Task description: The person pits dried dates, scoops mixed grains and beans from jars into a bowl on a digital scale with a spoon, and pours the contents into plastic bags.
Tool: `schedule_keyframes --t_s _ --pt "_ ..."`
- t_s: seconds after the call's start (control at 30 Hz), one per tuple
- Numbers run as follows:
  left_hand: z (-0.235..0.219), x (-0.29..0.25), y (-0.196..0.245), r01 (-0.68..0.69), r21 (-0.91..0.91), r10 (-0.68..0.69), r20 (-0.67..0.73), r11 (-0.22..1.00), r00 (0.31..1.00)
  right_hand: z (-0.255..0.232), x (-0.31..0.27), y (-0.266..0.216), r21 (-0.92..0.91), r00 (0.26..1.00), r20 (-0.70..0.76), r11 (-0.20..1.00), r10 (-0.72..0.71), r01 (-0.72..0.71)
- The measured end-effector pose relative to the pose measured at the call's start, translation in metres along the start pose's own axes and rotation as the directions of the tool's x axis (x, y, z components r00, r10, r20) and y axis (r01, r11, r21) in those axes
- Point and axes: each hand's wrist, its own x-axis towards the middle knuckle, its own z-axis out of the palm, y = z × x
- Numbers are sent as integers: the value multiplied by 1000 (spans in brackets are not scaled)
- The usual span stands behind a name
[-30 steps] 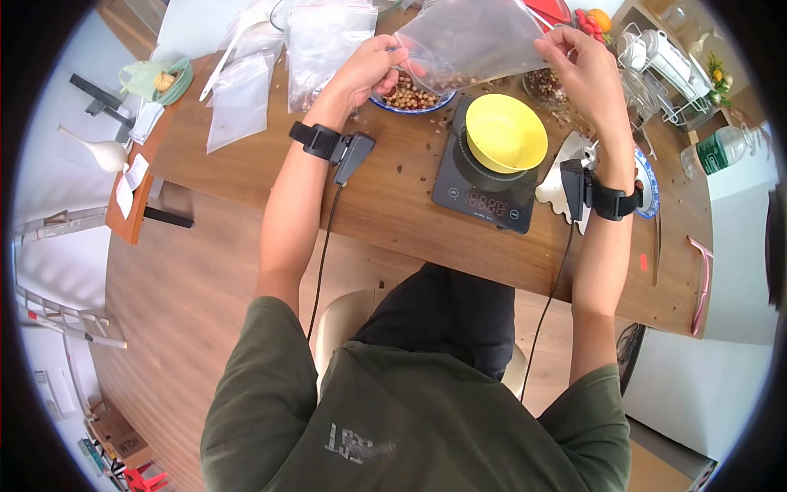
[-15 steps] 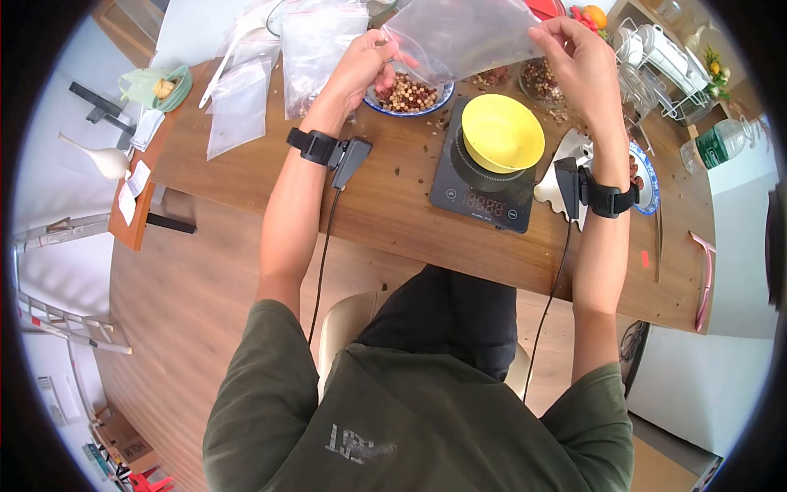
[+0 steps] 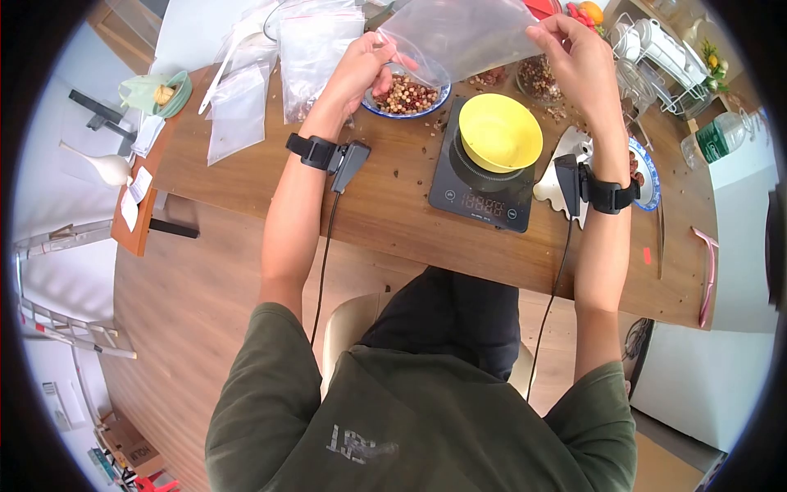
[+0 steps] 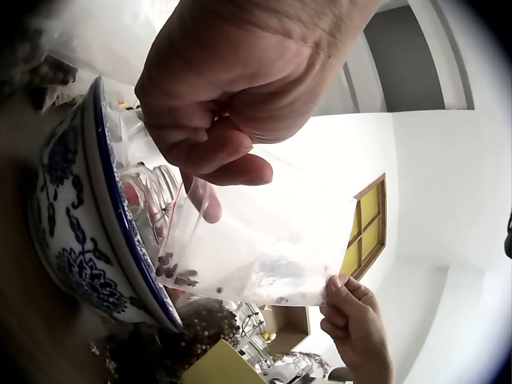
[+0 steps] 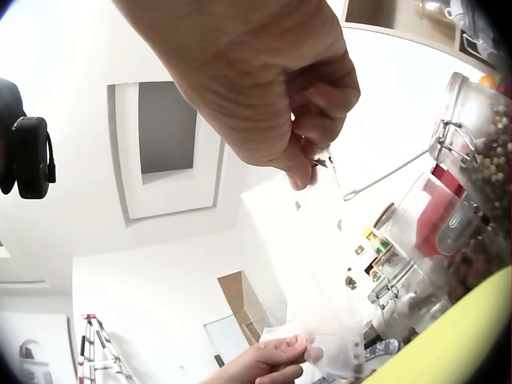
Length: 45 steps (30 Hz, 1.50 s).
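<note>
A clear plastic bag (image 3: pixel 463 37) is stretched between both hands above the far part of the table. The left hand (image 3: pixel 361 72) pinches its left end, over a blue-and-white bowl (image 3: pixel 449 92) of mixed beans or nuts. Its right end is pinched by the right hand (image 3: pixel 578 66) between thumb and fingers. In the left wrist view, a few dark pieces (image 4: pixel 178 272) lie inside the bag (image 4: pixel 272 240) near the bowl's rim (image 4: pixel 120 200). A yellow bowl (image 3: pixel 500 133) stands on a black digital scale (image 3: pixel 479 201), nearer the person.
Zip bags (image 3: pixel 320 57) lie at the back left. A glass jar (image 3: pixel 539 80) stands beyond the scale. To the right are a blue-rimmed plate (image 3: pixel 649 176), a dish rack (image 3: pixel 668 70), a plastic bottle (image 3: pixel 717 139) and a pink object (image 3: pixel 707 279). Crumbs dot the wood table (image 3: pixel 369 197).
Both hands have shifted slightly left and upward with the bag between them, uncovering more of the beans in the bowl and of the jar. Both grips on the bag stay the same.
</note>
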Motion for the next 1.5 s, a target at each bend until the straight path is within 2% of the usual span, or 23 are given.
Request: schedule_keyframes --t_s 0.13,0.23,0.4,0.53,0.6,0.83,0.93,1.03,1.1,1.13,1.2,1.23,1.3,1.43,1.5 --pt "-2 1 0 -17 9 18 -4 1000 1000 1 -2 -4 37 998 14 998 56 -56" --pt "-2 1 2 -16 12 16 -7 1000 1000 1 -2 -3 24 1000 -21 999 -20 21" --pt "-2 1 2 -19 -9 19 2 1000 1000 -12 -2 -17 69 999 -21 997 27 -26" --pt "-2 0 4 -3 -12 3 -5 1000 1000 -17 -3 -20 27 997 -51 998 63 -61" --pt "-2 1 5 1 -21 -1 2 1000 1000 -14 -3 -19 81 998 -46 996 -36 40" --pt "-5 2 4 -8 4 8 25 1000 1000 -12 -1 -13 93 995 -80 994 -52 60" --pt "-5 4 1 -20 11 20 29 1000 999 -15 -2 -13 52 996 -35 995 -83 84" --pt "-4 2 4 -20 23 19 42 1000 999 -20 -4 -14 66 998 -65 998 27 -23" --pt "-3 2 7 -16 40 15 45 999 999 -20 -2 -10 59 989 -42 988 -142 144" --pt "-3 3 6 -24 25 23 36 999 999 -23 -3 -11 57 990 -49 989 -135 138" --pt "-2 2 5 -31 13 30 37 999 999 -31 -3 -17 71 1000 -9 997 6 -5" --pt "-1 2 5 -35 7 35 22 999 999 -31 -3 -16 69 1000 -16 998 11 -10" --pt "1 2 6 -42 5 42 12 999 999 -30 -3 -15 75 998 23 995 -61 59" --pt "1 3 5 -97 -42 97 -24 994 995 -34 -2 -16 95 998 47 995 -30 26" --pt "1 3 8 -125 -62 124 -31 990 992 -32 -4 -12 83 990 107 993 -94 86"
